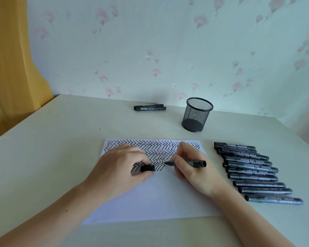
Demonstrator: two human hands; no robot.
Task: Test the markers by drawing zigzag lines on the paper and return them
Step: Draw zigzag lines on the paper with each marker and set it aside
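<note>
**Desk:** Nearest the camera, what are the two hands doing?

**Photographer:** Over the white paper on the pale table, the right hand pinches an uncapped black marker around its barrel, tip pointing left and seemingly just off the sheet, beside the last zigzag. The left hand rests on the paper, fingers curled round the marker's cap.

**Desk:** How would that marker handle?

**Photographer:** Light and rigid, I'd judge, with a smooth plastic barrel that could roll or slip. The sensible grip is low on the barrel near the tip for drawing, mid-barrel for carrying. The cap should push straight on.

**Desk:** And the paper?

**Photographer:** Thin and easily shifted, by the look of it; the left hand's weight helps pin it. Zigzag rows fill its far part, the near part is blank.

**Desk:** Further out?

**Photographer:** A row of capped markers lies on the table right of the sheet. Beyond the paper stands a black mesh pen holder, upright; I see nothing inside it. Two more markers lie side by side near the wall.
</note>
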